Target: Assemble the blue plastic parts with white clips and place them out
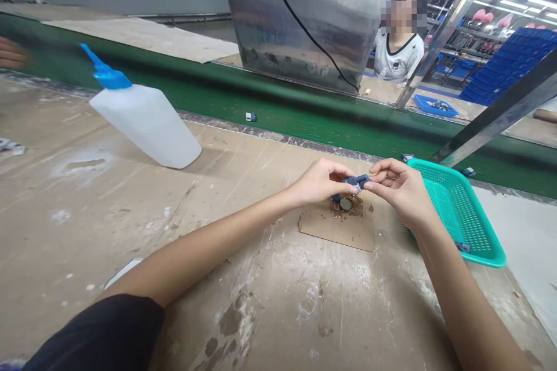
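Between the fingertips of both hands is a small dark blue-grey piece with a white part [358, 182]. My left hand [324, 181] pinches its left side, and my right hand [398, 188] pinches its right end. Just below the piece, a small round cap-like disc [346, 204] lies in a dark wet stain on a brown cardboard piece [339, 232]. A bit of dark blue shows under my left fingertips, and I cannot tell whether it belongs to the held piece. The piece's exact kind is too small to make out.
A white squeeze bottle [148, 122] with a blue nozzle leans at left. The green basket [481, 232] at right holds a dark piece. Behind runs a green conveyor belt [209, 95] with small pieces on it. A metal post [491, 119] stands beyond the basket; a person [398, 58] sits across.
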`<state>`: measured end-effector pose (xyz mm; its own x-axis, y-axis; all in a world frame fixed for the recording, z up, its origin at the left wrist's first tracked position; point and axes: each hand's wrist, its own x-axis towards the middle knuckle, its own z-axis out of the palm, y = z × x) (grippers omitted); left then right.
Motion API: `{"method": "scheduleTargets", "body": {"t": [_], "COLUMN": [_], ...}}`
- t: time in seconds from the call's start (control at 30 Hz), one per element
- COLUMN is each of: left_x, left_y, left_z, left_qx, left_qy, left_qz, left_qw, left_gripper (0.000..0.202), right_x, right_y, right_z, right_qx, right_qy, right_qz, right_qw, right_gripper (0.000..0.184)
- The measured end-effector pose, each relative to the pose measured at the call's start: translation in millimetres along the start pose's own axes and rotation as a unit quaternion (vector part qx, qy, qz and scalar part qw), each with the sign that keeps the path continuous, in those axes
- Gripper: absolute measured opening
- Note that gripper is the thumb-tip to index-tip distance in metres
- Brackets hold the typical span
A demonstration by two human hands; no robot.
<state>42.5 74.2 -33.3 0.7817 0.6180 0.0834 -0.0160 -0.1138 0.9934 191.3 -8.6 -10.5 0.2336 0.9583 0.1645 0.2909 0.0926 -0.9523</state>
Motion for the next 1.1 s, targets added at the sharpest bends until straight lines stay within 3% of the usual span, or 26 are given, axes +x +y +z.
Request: {"method": "scheduleTargets", "body": {"t": [0.17,0.37,0.53,0.6,0.7,0.77,0.83,0.93,1.03,1.1], "left_x": [-5,-12,-1,14,48,71,88,94,85,77], "left_y": [5,15,14,8,-8,-21,-31,-41,-49,-56], "left_z": [8.7,14.0,6.8,-5.9,-34.1,-54.2,-72.1,-93.9,-116.2,-132.8], "left_qx": [-0.016,-0.050,0.014,0.074,0.185,0.265,0.327,0.373,0.449,0.489], "left_qy": [0.084,0.116,0.046,0.055,0.167,0.226,0.254,0.282,0.330,0.346], "left_qz": [0.003,0.007,0.028,0.044,0.025,-0.008,-0.024,-0.014,-0.016,-0.053], "left_qw": [0.996,0.992,0.998,0.995,0.968,0.937,0.910,0.884,0.830,0.799], "left_gripper": [0.013,0.015,0.028,0.040,0.031,0.021,0.021,0.034,0.046,0.045], "right_x": [0,-1,2,4,3,1,-1,-1,1,3], "right_y": [1,-6,-2,-1,3,9,18,33,39,40], "right_z": [5,8,-2,-20,-63,-92,-112,-122,-118,-113], "right_qx": [0.011,0.023,-0.060,-0.158,-0.379,-0.490,-0.522,-0.503,-0.489,-0.497], "right_qy": [0.004,-0.001,-0.044,-0.066,-0.036,-0.026,-0.066,-0.118,-0.132,-0.131], "right_qz": [-0.022,-0.068,-0.062,-0.075,-0.047,0.036,0.130,0.192,0.182,0.163], "right_qw": [1.000,0.997,0.995,0.982,0.923,0.871,0.840,0.834,0.843,0.842], "right_gripper": [0.019,0.017,0.027,0.033,0.030,0.024,0.024,0.026,0.027,0.031]}}
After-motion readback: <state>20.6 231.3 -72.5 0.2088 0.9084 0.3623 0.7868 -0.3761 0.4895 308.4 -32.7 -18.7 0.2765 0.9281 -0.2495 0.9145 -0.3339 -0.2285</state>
